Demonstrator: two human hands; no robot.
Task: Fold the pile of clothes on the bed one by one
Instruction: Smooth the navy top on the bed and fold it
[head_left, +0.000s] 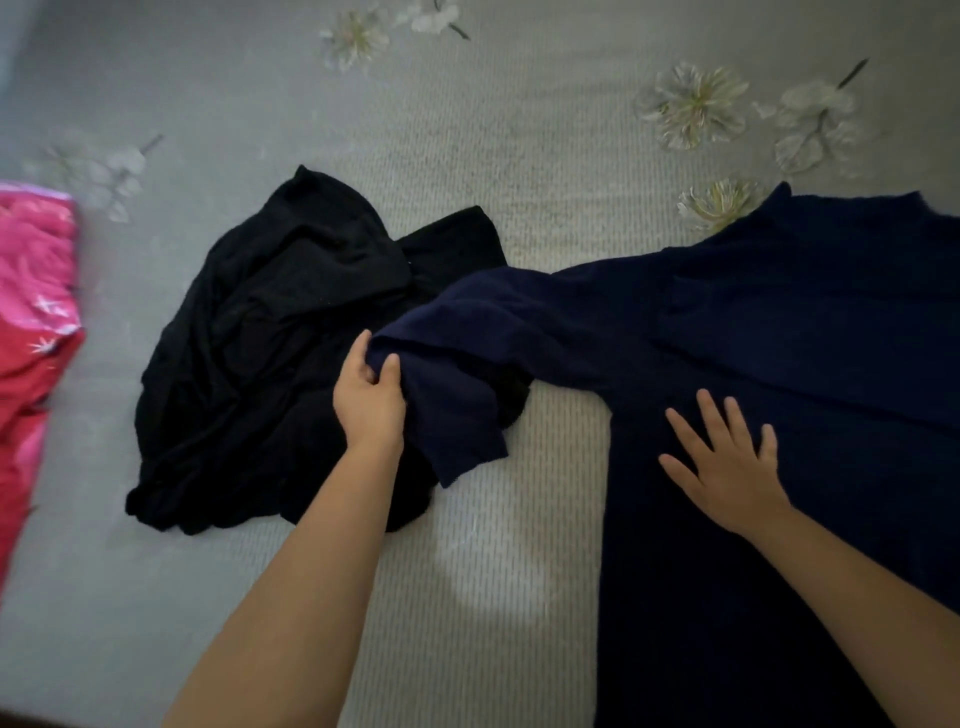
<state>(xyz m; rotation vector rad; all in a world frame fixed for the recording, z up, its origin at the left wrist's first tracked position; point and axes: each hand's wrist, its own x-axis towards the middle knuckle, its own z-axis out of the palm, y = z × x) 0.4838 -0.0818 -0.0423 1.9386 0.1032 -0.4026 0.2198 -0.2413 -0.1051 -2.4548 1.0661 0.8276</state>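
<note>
Navy knit sweater (779, 322) lay spread on the bed (493, 156), body at right, one sleeve (467, 364) reaching left over the edge of a crumpled black garment (270, 374). Left hand (370, 400) gripped that sleeve near its cuff end, fingers (389, 366) curled and clamped on a bunch of knit. Right hand (727, 462) rested flat on the sweater's body, fingers spread apart, pinning it.

Step in hand looked like the sleeve fold. To do it well: the right hand would best keep pressing so the body did not drag; the left should lift the sleeve clear of the black garment, then carry it across the chest and lay it straight, smoothing the bunched knit near the cuff. Risk was the black garment getting dragged along, since the sleeve touched it.

Pink and red fabric (31, 338) sat at the bed's left edge, well apart. Bedcover showed pale printed flowers (691, 104). No brand, label or readable writing was visible anywhere.
</note>
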